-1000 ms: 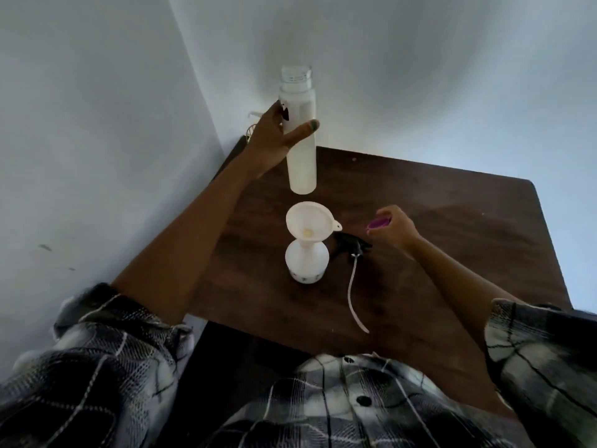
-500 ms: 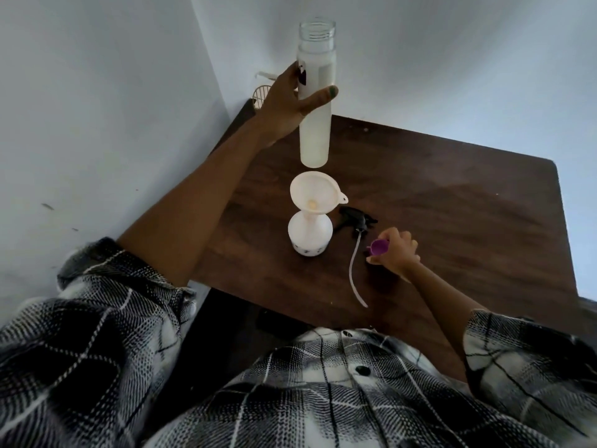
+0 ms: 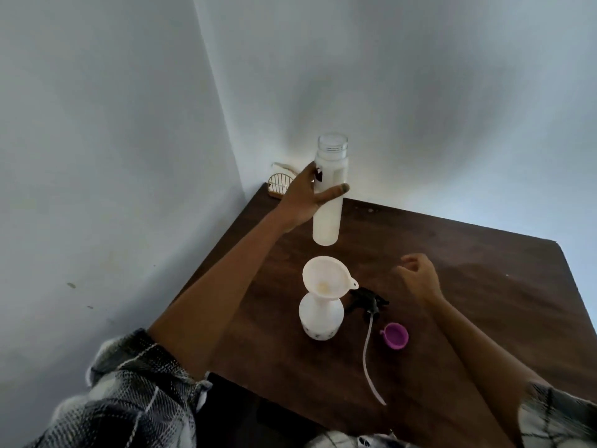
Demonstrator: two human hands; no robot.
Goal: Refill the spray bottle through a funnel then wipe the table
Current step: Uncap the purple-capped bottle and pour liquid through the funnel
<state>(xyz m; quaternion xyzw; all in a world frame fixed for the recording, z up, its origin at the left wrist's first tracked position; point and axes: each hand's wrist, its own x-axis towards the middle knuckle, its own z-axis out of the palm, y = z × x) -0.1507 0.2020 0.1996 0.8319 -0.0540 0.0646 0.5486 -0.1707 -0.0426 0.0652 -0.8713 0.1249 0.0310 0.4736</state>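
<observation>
While the left hand (image 3: 303, 195) grips the tall bottle (image 3: 329, 195) upright (uncapped) above the funnel (image 3: 326, 277), the right hand (image 3: 420, 277) hovers loosely curled, empty; purple cap (image 3: 396, 335) on the table (image 3: 484, 286).

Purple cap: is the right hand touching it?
Apart. The head view shows the purple cap lying alone on the table, with bare wood between it and the right hand.

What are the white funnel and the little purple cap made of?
White funnel: looks like thin matte plastic, since light glows softly through its wall. Little purple cap: probably smooth molded plastic, with even colour and a slight sheen, though it is too small to be sure.
</observation>
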